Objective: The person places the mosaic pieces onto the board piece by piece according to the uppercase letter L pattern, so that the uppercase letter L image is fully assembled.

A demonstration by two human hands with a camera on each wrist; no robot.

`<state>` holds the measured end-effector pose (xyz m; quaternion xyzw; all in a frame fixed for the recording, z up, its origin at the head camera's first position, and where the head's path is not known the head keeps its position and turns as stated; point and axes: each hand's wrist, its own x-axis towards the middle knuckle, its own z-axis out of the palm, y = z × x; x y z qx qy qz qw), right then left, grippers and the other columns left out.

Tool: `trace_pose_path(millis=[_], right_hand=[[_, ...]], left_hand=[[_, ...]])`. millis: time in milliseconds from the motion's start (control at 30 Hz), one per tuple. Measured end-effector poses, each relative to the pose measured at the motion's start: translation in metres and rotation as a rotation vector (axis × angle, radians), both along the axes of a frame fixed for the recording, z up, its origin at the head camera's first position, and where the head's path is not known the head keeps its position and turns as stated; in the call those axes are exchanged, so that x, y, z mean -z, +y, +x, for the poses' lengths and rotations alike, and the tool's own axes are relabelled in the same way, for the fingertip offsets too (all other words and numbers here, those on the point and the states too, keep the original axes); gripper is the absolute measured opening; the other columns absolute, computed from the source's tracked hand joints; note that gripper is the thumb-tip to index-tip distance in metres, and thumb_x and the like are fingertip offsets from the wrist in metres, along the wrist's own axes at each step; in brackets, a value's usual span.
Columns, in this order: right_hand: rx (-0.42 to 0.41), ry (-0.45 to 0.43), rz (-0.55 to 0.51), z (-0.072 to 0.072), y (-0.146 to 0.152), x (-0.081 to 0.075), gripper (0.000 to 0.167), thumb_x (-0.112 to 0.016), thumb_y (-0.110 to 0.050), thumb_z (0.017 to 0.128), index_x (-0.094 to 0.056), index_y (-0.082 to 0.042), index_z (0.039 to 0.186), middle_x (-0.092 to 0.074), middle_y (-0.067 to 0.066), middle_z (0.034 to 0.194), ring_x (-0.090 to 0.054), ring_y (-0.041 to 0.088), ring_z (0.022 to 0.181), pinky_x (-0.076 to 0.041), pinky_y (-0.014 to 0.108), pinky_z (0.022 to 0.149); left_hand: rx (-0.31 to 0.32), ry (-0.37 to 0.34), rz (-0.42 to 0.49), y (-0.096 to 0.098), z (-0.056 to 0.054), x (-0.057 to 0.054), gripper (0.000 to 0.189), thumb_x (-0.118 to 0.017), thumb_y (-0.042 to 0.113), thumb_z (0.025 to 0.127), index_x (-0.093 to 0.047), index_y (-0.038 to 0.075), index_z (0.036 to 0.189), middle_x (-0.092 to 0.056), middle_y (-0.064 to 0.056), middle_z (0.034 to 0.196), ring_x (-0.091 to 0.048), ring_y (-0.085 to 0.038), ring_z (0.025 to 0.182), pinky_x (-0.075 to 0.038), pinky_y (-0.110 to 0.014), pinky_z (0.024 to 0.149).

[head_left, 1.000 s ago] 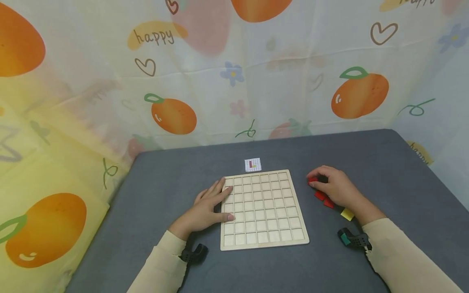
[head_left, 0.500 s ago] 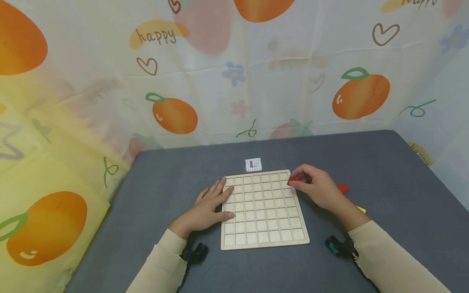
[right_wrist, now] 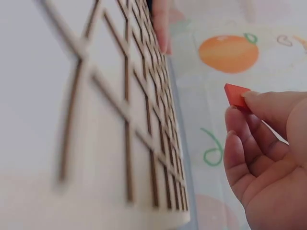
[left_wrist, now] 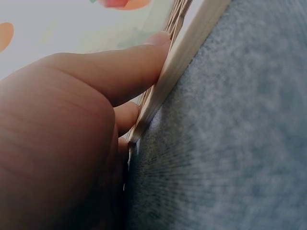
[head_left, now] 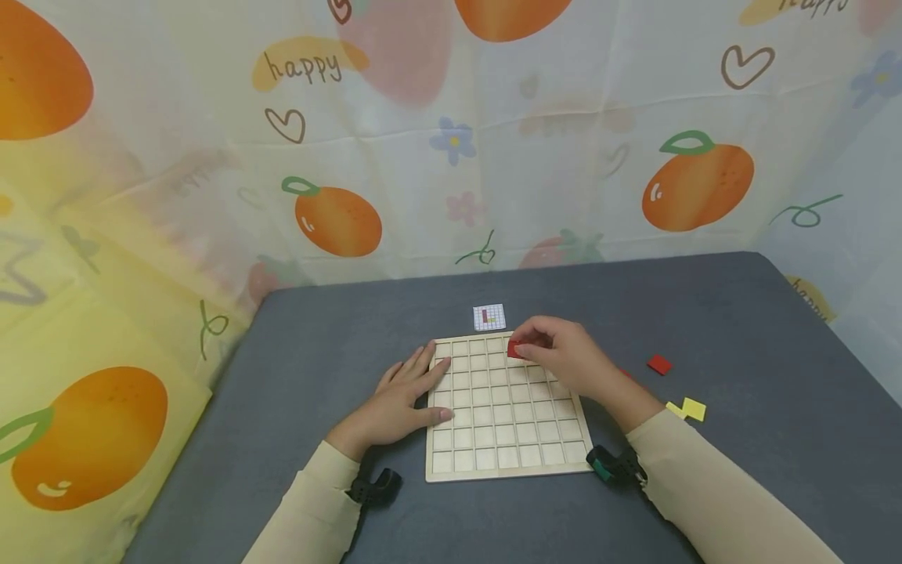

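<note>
While a red tile [right_wrist: 236,96] is pinched, square-gridded wood [head_left: 503,413] lies beneath.

The right hand [head_left: 566,354] pinches a tilted red tile [head_left: 514,350] above the pale gridded board [head_left: 505,413]. The board lies flat, the left hand [head_left: 396,401] touching it.

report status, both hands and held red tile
Right hand pinches red tile above grid board. Left hand rests on its left side. No obstruction visible.

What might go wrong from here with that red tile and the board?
The right hand pinches the red tile above the gridded wooden board, so it might slip and land across cell ridges. The left hand rests on the board's left edge; a sideways push could shift it.
</note>
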<state>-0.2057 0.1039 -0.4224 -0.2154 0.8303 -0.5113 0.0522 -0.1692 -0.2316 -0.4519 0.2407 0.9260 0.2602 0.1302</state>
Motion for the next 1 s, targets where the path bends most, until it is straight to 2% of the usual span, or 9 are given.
trace_pose_path(millis=[167, 333, 467, 633, 733, 900, 1000], right_hand=[[-0.034, -0.022, -0.017, -0.005, -0.015, -0.004, 0.009, -0.075, -0.01, 0.105, -0.077, -0.011, 0.114, -0.073, 0.0, 0.105, -0.069, 0.033, 0.096, -0.056, 0.045, 0.083], [-0.042, -0.041, -0.017, -0.01, -0.028, -0.003, 0.004, -0.076, -0.012, 0.105, -0.076, -0.011, 0.109, -0.072, 0.0, 0.101, -0.069, 0.032, 0.093, -0.055, 0.044, 0.081], [-0.046, -0.058, -0.003, -0.015, -0.038, 0.001, 0.004, -0.076, -0.011, 0.105, -0.076, -0.009, 0.109, -0.072, 0.001, 0.1, -0.068, 0.026, 0.091, -0.056, 0.042, 0.081], [-0.063, -0.046, 0.067, -0.019, -0.049, 0.005, 0.005, -0.074, -0.01, 0.106, -0.077, -0.01, 0.109, -0.073, -0.002, 0.101, -0.067, 0.019, 0.091, -0.056, 0.041, 0.084], [-0.061, -0.041, 0.114, -0.022, -0.053, 0.008, 0.006, -0.072, -0.01, 0.107, -0.078, -0.011, 0.11, -0.073, -0.003, 0.101, -0.066, 0.018, 0.093, -0.055, 0.042, 0.087], [-0.063, -0.044, 0.204, -0.024, -0.058, 0.011, 0.007, -0.072, -0.012, 0.107, -0.078, -0.015, 0.111, -0.073, -0.005, 0.103, -0.067, 0.018, 0.1, -0.054, 0.044, 0.094], [-0.066, -0.044, 0.252, -0.026, -0.059, 0.012, 0.008, -0.072, -0.013, 0.108, -0.078, -0.016, 0.112, -0.073, -0.006, 0.105, -0.067, 0.018, 0.103, -0.053, 0.044, 0.095]], left_hand=[[-0.013, -0.001, -0.007, 0.001, 0.001, 0.0, 0.093, -0.07, 0.057, 0.103, -0.026, 0.018, 0.174, 0.001, -0.005, 0.181, 0.004, -0.029, 0.166, 0.003, -0.061, 0.127], [-0.014, 0.002, -0.003, 0.002, 0.0, 0.0, 0.092, -0.071, 0.057, 0.103, -0.026, 0.017, 0.174, 0.0, -0.006, 0.181, 0.003, -0.03, 0.166, 0.002, -0.061, 0.127], [-0.015, 0.004, 0.007, 0.002, 0.0, -0.001, 0.092, -0.071, 0.055, 0.103, -0.028, 0.016, 0.174, -0.001, -0.006, 0.182, 0.002, -0.031, 0.166, 0.002, -0.062, 0.127], [-0.016, 0.005, 0.012, 0.0, 0.0, 0.0, 0.091, -0.072, 0.055, 0.103, -0.029, 0.016, 0.174, -0.003, -0.007, 0.182, 0.001, -0.031, 0.166, 0.002, -0.062, 0.126], [-0.011, 0.018, 0.031, -0.001, -0.001, 0.004, 0.092, -0.071, 0.058, 0.102, -0.03, 0.016, 0.173, -0.004, -0.008, 0.182, 0.0, -0.032, 0.166, 0.001, -0.062, 0.126], [-0.007, 0.066, 0.067, -0.005, -0.006, 0.02, 0.094, -0.068, 0.067, 0.101, -0.033, 0.018, 0.173, -0.007, -0.006, 0.182, -0.002, -0.03, 0.166, -0.001, -0.063, 0.125], [-0.002, 0.084, 0.076, -0.007, -0.006, 0.023, 0.093, -0.066, 0.068, 0.101, -0.033, 0.019, 0.173, -0.007, -0.005, 0.182, -0.003, -0.03, 0.166, -0.001, -0.064, 0.125]])
